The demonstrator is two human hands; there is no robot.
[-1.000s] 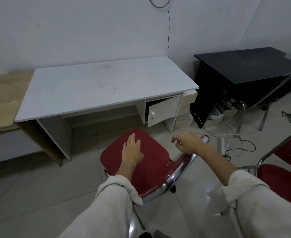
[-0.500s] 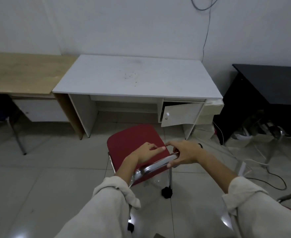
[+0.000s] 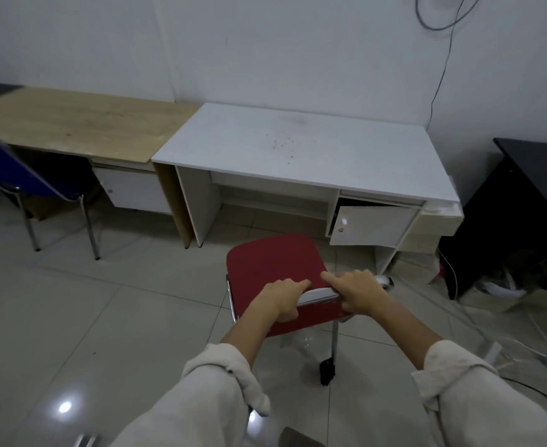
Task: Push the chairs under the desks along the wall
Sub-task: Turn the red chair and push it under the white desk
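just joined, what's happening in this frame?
A person is gripping the chrome top rail of a red chair with both hands, left hand and right hand side by side. The chair stands on the tiled floor in front of the white desk, facing its open knee space, not yet pushed under. The desk's small cabinet door hangs ajar. A blue chair sits at the wooden desk to the left, only partly tucked in.

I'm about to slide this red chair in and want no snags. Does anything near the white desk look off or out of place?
Yes. The white desk's cabinet door hangs ajar and tilted at its right side. Dark specks dot the desktop. Loose cables trail over the floor right of the red chair, which both hands, left hand and right hand, grip.
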